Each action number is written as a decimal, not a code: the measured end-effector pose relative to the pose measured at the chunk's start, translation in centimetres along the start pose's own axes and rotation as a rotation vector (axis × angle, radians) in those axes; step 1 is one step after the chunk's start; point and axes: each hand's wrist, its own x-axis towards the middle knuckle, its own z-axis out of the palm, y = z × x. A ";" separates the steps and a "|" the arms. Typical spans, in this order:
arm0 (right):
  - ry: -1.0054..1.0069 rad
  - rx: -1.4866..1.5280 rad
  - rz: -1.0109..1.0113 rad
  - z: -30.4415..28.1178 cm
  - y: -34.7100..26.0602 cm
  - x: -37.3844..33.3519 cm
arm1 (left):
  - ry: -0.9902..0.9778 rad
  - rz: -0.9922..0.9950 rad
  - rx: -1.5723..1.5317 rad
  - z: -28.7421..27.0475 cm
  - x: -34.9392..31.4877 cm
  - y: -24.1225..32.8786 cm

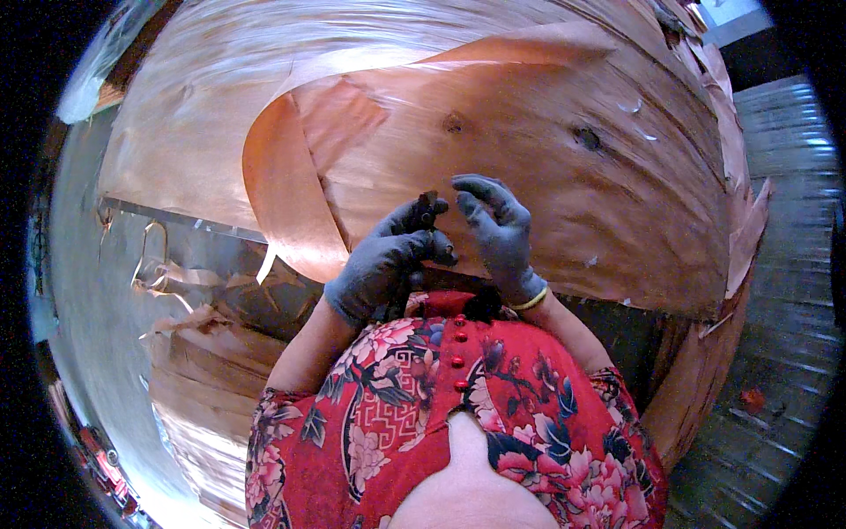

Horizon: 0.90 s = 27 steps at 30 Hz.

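My left hand [374,269], in a grey glove with darker fingers, is closed around a small dark object [429,212] with a ring-like part; its kind is hard to make out. Just to the right, my right hand [500,231], also gloved, has its fingers loosely curved and apart, with nothing visible in them. Both hands are over the near edge of a large brown wood veneer sheet [529,132] with dark knots. A loose piece of veneer [280,176] curls up left of my left hand, its lower end close to that wrist.
More veneer [211,361] is stacked low at the left, beside torn strips [189,275] and a bent metal loop [152,251]. Ragged veneer edges [747,234] hang at the right, next to a ridged grey surface [784,264]. Grey floor [97,300] lies at the left.
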 end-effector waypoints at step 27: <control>-0.435 -0.641 -0.244 1.6 1.7 -0.1 | 0.020 0.136 0.232 -1.4 1.6 -1.8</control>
